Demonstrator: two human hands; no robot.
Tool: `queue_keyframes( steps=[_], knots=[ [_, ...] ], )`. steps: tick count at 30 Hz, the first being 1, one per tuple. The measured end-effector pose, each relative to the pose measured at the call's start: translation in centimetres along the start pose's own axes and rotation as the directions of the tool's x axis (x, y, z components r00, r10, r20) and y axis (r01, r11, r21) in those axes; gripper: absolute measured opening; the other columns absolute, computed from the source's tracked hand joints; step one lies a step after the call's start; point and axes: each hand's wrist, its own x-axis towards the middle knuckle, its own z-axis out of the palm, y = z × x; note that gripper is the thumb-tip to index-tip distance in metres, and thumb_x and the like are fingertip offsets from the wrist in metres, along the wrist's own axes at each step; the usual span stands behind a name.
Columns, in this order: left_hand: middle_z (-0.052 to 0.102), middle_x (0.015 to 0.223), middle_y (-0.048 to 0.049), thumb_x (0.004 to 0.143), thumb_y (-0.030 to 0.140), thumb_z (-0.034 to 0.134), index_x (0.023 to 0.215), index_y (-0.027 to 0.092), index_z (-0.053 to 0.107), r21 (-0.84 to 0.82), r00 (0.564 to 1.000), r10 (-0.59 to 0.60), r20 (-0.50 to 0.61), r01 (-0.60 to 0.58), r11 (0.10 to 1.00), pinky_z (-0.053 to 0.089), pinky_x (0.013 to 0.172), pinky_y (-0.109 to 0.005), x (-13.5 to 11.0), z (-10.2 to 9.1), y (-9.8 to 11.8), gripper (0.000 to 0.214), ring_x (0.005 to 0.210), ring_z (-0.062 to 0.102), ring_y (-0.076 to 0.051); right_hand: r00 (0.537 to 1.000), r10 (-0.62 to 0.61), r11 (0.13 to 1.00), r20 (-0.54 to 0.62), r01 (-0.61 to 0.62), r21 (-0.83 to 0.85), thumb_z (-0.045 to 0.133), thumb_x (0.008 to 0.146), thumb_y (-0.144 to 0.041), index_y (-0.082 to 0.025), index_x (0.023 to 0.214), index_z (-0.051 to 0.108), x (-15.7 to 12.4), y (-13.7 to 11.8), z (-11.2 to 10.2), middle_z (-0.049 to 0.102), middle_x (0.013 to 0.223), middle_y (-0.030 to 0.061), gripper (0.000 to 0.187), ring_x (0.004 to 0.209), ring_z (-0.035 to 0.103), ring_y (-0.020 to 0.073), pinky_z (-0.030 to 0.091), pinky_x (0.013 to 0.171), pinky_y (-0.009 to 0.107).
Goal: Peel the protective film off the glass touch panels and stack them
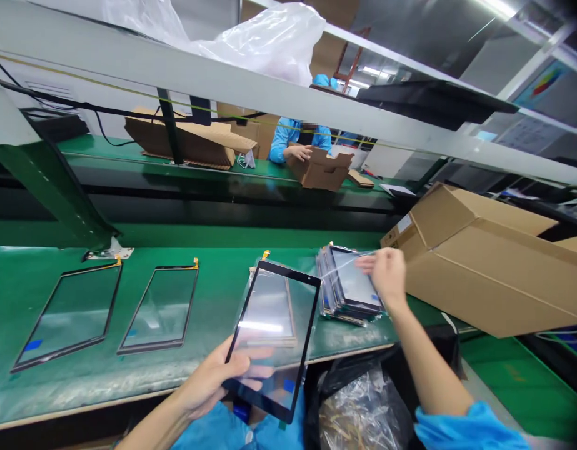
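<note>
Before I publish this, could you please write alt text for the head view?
A person's left hand holds a black-bordered panel at a green bench; the right hand is over a stack of panels beside a cardboard box. More panels lie at left.

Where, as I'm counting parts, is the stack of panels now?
In the head view, the stack of panels sits right of centre on the green bench, between the panel in the left hand and the large cardboard box.

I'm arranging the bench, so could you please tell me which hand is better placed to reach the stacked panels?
Right, I'd judge: the right hand's fingers are over the stack, while the left hand grips a black-framed panel.
</note>
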Motion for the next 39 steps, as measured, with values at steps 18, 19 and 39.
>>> queue_keyframes(
  steps=[18, 19, 39],
  knots=[
    [0.067, 0.087, -0.0063, 0.066, 0.048, 0.077, 0.113, 0.018, 0.061, 0.238, 0.955, 0.243, -0.17, -0.199, 0.951, 0.051, 0.071, -0.03, 2.8, 0.9, -1.9, 0.058, 0.077, 0.066, -0.02, 0.951, 0.067, 0.857, 0.301, -0.21, 0.471, 0.073, 0.074, -0.044, -0.021, 0.068, 0.054, -11.5, 0.5, 9.4, 0.056, 0.055, -0.0066, 0.031, 0.04, 0.044, 0.006, 0.037, 0.037, 0.016],
    [0.066, 0.097, -0.0087, 0.064, 0.047, 0.078, 0.113, 0.018, 0.062, 0.331, 0.918, 0.35, -0.188, -0.277, 0.902, 0.049, 0.083, -0.034, 3.4, 1.1, -2.1, 0.06, 0.091, 0.064, -0.024, 0.958, 0.082, 0.818, 0.276, -0.223, 0.531, 0.074, 0.074, -0.043, -0.022, 0.07, 0.055, -12.2, 0.3, 10.2, 0.056, 0.057, -0.0064, 0.028, 0.044, 0.048, 0.007, 0.041, 0.041, 0.017],
    [0.052, 0.139, -0.0075, 0.085, 0.054, 0.052, 0.126, 0.021, 0.061, 0.433, 0.957, 0.29, 0.026, -0.273, 0.859, 0.014, 0.116, -0.041, 2.8, 5.6, -0.5, 0.053, 0.138, 0.031, -0.029, 0.942, -0.042, 0.942, -0.333, 0.148, 0.3, 0.047, 0.088, -0.05, -0.026, 0.078, 0.049, -17.7, 4.1, 13.0, 0.067, 0.095, 0.0069, 0.026, 0.104, 0.061, 0.0244, 0.048, 0.088, 0.04]
  ],
)
